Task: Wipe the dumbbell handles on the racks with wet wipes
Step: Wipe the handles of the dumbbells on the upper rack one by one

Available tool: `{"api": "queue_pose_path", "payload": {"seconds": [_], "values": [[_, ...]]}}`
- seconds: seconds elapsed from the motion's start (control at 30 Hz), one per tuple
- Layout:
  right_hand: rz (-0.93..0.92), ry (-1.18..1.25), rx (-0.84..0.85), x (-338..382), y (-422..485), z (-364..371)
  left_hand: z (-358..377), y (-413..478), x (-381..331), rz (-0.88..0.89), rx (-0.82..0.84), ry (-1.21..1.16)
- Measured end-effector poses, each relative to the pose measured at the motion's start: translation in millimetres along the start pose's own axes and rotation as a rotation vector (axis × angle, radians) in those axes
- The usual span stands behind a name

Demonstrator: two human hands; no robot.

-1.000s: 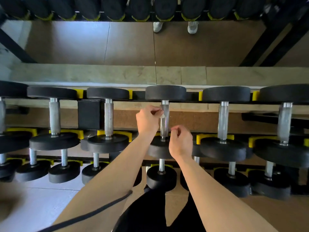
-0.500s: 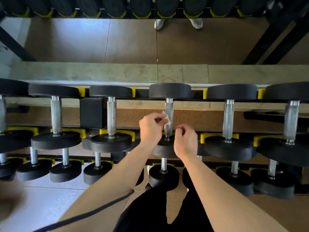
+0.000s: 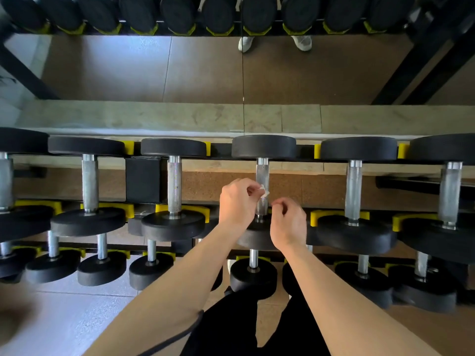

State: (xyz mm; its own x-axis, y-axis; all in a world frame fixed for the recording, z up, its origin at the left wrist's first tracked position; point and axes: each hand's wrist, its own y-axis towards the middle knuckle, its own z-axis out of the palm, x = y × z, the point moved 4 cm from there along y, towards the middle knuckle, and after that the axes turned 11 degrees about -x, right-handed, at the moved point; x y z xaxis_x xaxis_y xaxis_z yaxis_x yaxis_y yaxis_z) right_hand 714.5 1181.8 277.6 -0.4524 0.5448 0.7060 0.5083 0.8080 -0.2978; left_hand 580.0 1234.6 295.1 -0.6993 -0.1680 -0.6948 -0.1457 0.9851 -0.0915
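Steel, knurled and dull grey, made up the dumbbell handle (image 3: 262, 176) at the centre of the frame, on the upper tier of the rack (image 3: 142, 185). Its long axis ran straight up and down the picture, from the black far plate (image 3: 264, 147) above to the near plate (image 3: 253, 240) below, which was partly hidden behind the wrists. The left hand (image 3: 237, 201) sat just left of the handle's middle, with its fingers curled and pinching a small crumpled wet wipe (image 3: 262, 190) that touched the bar's left side. The right hand (image 3: 288, 222) hovered just beside the handle's lower end, to the right and a little lower in the frame. Its fingers were curled with thumb and forefinger drawn close, but whether they held a corner of the wipe or nothing at all could not be told (only the back of the hand faced the camera). The handle therefore lay between the two hands, with the left the nearer and the only one plainly in contact, through the wipe. Judging from this, any stroke would have to follow the bar's length, up toward the far plate or down toward the near one, and the upper stretch above the wipe looked like the longer part left to cover. Neighbouring handles (image 3: 174, 186) stood parallel to left and right, resting in yellow cradles (image 3: 314, 217).
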Motion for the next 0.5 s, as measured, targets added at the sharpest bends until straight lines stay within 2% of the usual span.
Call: {"api": "queue_pose_path", "payload": {"seconds": [0.2,0.27,0.4,0.5], "values": [[0.007,0.000,0.011,-0.8,0.5,0.6,4.7,25.3,-9.0,-0.178,-0.135,-0.098],[0.005,-0.002,0.013,-1.7,0.7,0.9,2.7,20.0,-7.9,-0.147,-0.088,-0.075],[0.012,-0.001,0.012,-2.3,0.3,1.5,0.0,-0.5,2.8,-0.036,0.130,0.041],[0.022,-0.009,0.017,-1.6,-0.1,1.3,-1.3,0.6,-2.4,-0.002,0.103,0.045]]}}
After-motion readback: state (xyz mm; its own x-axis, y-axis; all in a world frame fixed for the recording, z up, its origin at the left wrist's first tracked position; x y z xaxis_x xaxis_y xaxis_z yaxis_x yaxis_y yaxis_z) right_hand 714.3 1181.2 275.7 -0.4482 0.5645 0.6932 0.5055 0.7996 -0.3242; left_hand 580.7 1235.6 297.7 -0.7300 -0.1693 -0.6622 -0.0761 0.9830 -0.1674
